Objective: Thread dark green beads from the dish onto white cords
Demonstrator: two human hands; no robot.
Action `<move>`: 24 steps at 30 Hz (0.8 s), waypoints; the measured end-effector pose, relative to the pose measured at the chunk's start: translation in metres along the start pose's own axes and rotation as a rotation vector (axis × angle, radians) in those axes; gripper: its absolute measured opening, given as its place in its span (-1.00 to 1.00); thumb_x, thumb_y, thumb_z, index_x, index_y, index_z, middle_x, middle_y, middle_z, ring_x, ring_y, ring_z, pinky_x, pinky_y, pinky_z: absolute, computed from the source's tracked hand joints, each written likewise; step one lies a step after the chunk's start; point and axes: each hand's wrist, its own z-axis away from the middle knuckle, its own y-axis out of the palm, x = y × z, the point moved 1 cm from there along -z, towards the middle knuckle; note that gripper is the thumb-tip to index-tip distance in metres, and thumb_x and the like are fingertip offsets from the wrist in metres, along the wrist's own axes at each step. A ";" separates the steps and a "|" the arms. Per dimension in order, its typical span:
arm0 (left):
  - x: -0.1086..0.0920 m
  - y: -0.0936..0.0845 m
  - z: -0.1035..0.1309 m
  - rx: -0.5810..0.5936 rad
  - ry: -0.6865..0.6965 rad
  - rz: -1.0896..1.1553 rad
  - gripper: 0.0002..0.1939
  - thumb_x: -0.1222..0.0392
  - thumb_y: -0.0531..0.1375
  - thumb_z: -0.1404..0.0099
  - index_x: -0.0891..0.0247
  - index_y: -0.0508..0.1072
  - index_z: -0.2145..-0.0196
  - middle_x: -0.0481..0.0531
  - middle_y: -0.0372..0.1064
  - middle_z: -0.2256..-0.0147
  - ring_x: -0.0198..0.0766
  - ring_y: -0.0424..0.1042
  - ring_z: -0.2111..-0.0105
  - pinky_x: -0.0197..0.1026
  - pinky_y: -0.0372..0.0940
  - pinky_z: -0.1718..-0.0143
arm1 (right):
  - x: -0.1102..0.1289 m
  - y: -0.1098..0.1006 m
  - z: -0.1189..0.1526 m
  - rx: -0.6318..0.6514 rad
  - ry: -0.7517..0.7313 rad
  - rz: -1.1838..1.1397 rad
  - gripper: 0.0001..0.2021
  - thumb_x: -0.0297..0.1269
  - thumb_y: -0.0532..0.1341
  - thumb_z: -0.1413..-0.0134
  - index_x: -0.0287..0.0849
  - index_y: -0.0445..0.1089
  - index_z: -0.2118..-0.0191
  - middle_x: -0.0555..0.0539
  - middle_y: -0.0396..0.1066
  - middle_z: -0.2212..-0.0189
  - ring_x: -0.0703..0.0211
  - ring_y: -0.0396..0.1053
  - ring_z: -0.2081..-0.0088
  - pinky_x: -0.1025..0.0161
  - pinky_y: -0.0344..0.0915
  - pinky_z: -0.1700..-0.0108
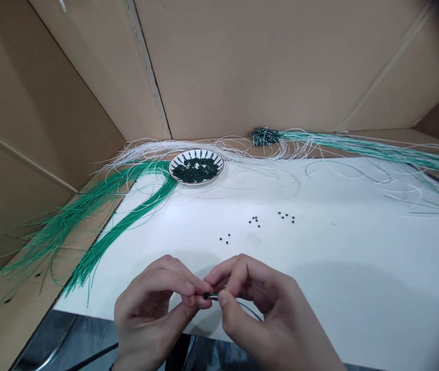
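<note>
Near the front edge of the white board, my left hand pinches a small black piece between thumb and fingertips. My right hand is closed on a thin green wire just to the right of that piece, and the fingertips of both hands nearly meet. The wire's end reaches the black piece; whether it passes through is too small to tell. Beyond my hands, several small black pieces lie in loose groups on the white board.
A striped plate of dark pieces stands at the back. Green wires spread to the left, white wires run behind the plate, and a bundle with a dark end lies at the back right. Cardboard walls enclose the board.
</note>
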 end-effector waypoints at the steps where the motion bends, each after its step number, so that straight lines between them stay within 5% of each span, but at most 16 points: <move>1: -0.001 -0.001 0.000 0.007 0.006 -0.014 -0.78 0.52 0.36 -0.28 0.25 0.62 0.20 -0.09 0.58 0.39 -0.37 0.59 0.34 -0.44 0.54 0.29 | 0.000 0.000 0.000 0.008 0.001 0.002 -0.85 -0.38 0.24 0.11 -0.08 0.26 0.57 0.00 0.58 0.39 0.16 0.55 0.31 0.28 0.46 0.16; 24: -0.003 0.009 0.005 0.007 0.035 -0.001 -0.78 0.51 0.40 -0.22 0.23 0.64 0.25 -0.03 0.59 0.44 -0.32 0.57 0.42 -0.38 0.51 0.37 | 0.004 -0.005 0.015 -0.028 -0.007 -0.007 -0.85 -0.38 0.27 0.12 -0.08 0.28 0.57 -0.03 0.59 0.39 0.10 0.55 0.29 0.17 0.44 0.12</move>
